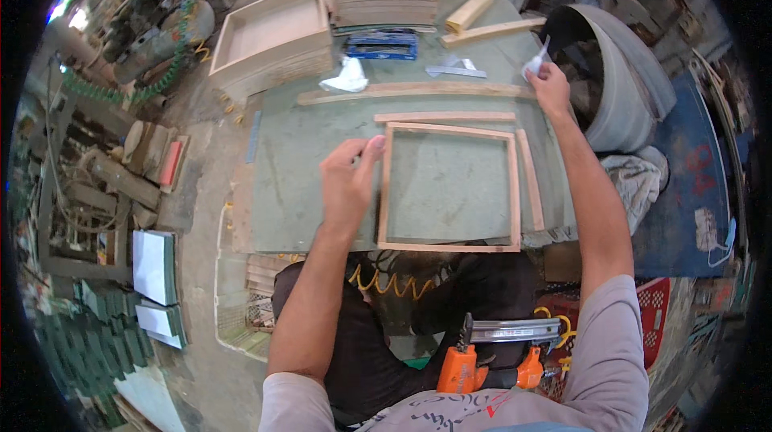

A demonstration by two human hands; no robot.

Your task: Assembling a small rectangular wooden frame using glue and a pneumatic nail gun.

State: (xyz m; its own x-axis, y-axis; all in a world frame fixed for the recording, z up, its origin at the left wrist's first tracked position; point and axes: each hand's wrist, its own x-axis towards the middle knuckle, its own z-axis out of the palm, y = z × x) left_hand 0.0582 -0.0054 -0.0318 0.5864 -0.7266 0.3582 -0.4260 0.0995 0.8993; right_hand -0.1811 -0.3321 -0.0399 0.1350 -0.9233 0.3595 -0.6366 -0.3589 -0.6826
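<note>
A wooden frame (383, 191) lies on the green tabletop (305, 191), its near rail along the table's front edge. My left hand (347, 178) is closed beside the frame's far left corner, thumb pointing at it; what the fingers hold, if anything, is hidden. Out at the far right of the table, my right hand (552, 88) grips a small white glue bottle (534, 68) with its thin nozzle pointing up. One loose wood strip (444, 117) lies just beyond the frame and another strip (530, 178) along its right side. Farther back runs a longer wood strip (418, 91).
An orange nail gun (460, 369) rests at my lap. Wooden boxes (273, 30), a blue box (383, 46), a crumpled white cloth (346, 76), a metal square (457, 69) and wood blocks (470, 12) stand at the back. A grey drum (615, 102) is close on the right.
</note>
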